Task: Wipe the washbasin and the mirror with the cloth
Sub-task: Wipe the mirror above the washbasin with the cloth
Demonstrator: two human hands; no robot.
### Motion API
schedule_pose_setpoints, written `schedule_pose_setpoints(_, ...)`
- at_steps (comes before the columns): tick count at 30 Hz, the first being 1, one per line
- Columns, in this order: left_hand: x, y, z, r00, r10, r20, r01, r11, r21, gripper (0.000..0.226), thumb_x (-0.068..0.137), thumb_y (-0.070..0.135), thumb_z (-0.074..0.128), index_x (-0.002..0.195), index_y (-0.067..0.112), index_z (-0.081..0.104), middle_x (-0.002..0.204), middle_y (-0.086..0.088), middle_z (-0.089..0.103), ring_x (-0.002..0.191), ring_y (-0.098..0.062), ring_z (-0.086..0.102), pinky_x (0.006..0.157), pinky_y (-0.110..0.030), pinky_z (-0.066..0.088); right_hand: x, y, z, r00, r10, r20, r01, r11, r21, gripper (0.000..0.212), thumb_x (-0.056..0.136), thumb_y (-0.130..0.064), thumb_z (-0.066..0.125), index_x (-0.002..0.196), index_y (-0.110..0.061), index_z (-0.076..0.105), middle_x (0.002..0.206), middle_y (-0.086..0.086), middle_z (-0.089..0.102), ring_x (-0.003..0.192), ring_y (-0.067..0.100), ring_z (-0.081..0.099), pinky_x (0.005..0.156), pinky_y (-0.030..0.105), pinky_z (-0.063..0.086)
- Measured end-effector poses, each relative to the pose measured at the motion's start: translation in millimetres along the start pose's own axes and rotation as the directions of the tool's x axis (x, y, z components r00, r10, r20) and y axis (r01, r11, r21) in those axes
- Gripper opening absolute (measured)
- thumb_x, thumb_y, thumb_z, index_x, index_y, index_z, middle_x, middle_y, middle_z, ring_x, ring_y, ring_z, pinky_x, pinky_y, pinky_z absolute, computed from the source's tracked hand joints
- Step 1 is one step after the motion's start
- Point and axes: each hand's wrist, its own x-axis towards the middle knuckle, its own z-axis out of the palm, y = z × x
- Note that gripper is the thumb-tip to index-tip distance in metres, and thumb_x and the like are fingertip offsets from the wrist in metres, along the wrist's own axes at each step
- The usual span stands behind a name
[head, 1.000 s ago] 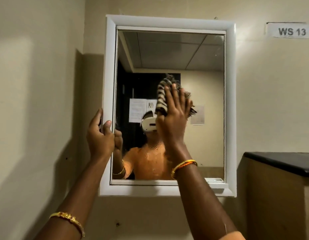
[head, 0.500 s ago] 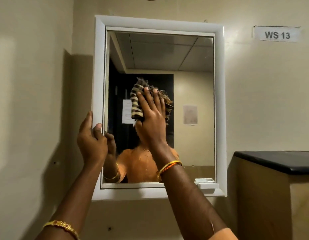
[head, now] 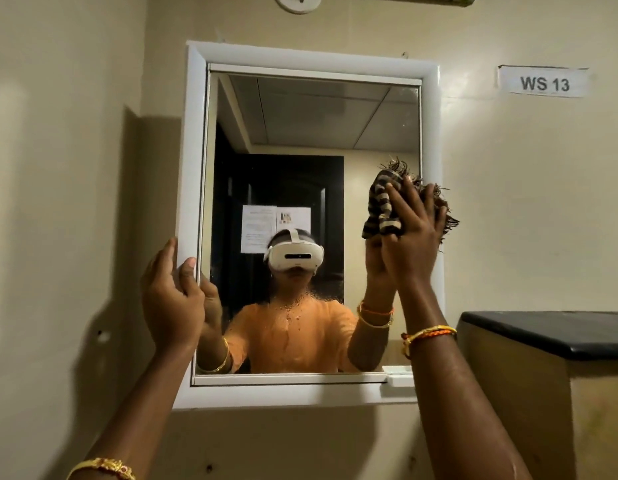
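A rectangular mirror in a thick white frame (head: 191, 168) hangs on a cream wall (head: 75, 168) in the middle of the picture. The right hand (head: 409, 237) is up at the right edge of the glass. Its fingers are straight and spread, and they press a bunched brown and cream striped cloth with a frayed fringe (head: 383, 206) flat against the mirror. The cloth sits in the right middle of the picture, just above the palm, and its fringe sticks out past the fingertips onto the frame.

The left hand (head: 170, 299) is at the left side of the mirror, low down. Its fingers curl round the outer edge of the white frame and the thumb lies on the front — it is gripping the frame.

Small water drops and runs (head: 290, 313) show on the lower middle of the glass. Both wrists wear bangles — a gold bangle (head: 103, 467) at the bottom left and orange and gold bangles (head: 427, 336) on the right arm.

In the upper right of the picture a white paper label that reads "WS 13" (head: 542, 83) is stuck on the wall. Below it, at the right edge, stands a tan cabinet with a black top (head: 549, 334). The washbasin is not in the picture.
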Motion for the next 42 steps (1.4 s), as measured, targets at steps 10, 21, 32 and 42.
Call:
schedule_pose_setpoints(10, -20.5, 10.9, -5.3, 0.987, -0.161, -0.027, 0.156, 0.978, -0.135, 0.038, 0.092, 0.014, 0.056, 0.129, 0.003, 0.054, 0.127, -0.017, 0.060, 0.118, -0.029, 0.058, 0.102, -0.036, 0.045, -95.2, 42.0, -31.8, 0.953, -0.183, 0.242, 0.178, 0.983, 0.044, 0.052, 0.084, -0.033, 0.046, 0.136, -0.026, 0.043, 0.150, -0.001, 0.033, 0.146, 0.014, 0.010, 0.119, 0.035, -0.004)
schedule_pose_setpoints(21, -25.5, 8.6, -9.1, 0.980, -0.199, -0.004, 0.196, 0.968, -0.156, 0.041, 0.092, 0.022, 0.056, 0.129, 0.004, 0.054, 0.127, -0.016, 0.061, 0.117, -0.027, 0.058, 0.101, -0.033, 0.046, -86.0, 28.6, -30.9, 0.956, -0.112, 0.271, 0.095, 0.992, 0.078, 0.059, 0.082, -0.032, 0.037, 0.139, -0.021, 0.044, 0.154, -0.002, 0.026, 0.147, 0.014, 0.005, 0.119, 0.035, -0.006)
schedule_pose_setpoints(32, -26.5, 6.7, -13.5, 0.971, -0.240, 0.007, 0.237, 0.953, -0.187, 0.042, 0.089, 0.026, 0.060, 0.125, 0.005, 0.058, 0.122, -0.016, 0.064, 0.110, -0.030, 0.062, 0.095, -0.038, 0.050, -60.9, 26.9, -24.2, 0.955, -0.092, 0.283, 0.061, 0.991, 0.117, 0.065, 0.076, -0.033, 0.033, 0.139, -0.018, 0.046, 0.153, -0.005, 0.023, 0.146, 0.012, 0.005, 0.117, 0.027, -0.011)
schedule_pose_setpoints(42, -25.0, 8.7, -17.9, 0.973, -0.228, 0.027, 0.229, 0.960, -0.163, 0.043, 0.089, 0.028, 0.061, 0.127, 0.007, 0.057, 0.122, -0.015, 0.064, 0.111, -0.028, 0.061, 0.092, -0.028, 0.048, -93.9, 33.1, -37.8, 0.940, -0.075, 0.332, 0.042, 0.993, 0.106, 0.069, 0.075, -0.040, 0.035, 0.139, -0.017, 0.045, 0.152, -0.007, 0.022, 0.145, 0.008, 0.004, 0.118, 0.029, -0.009)
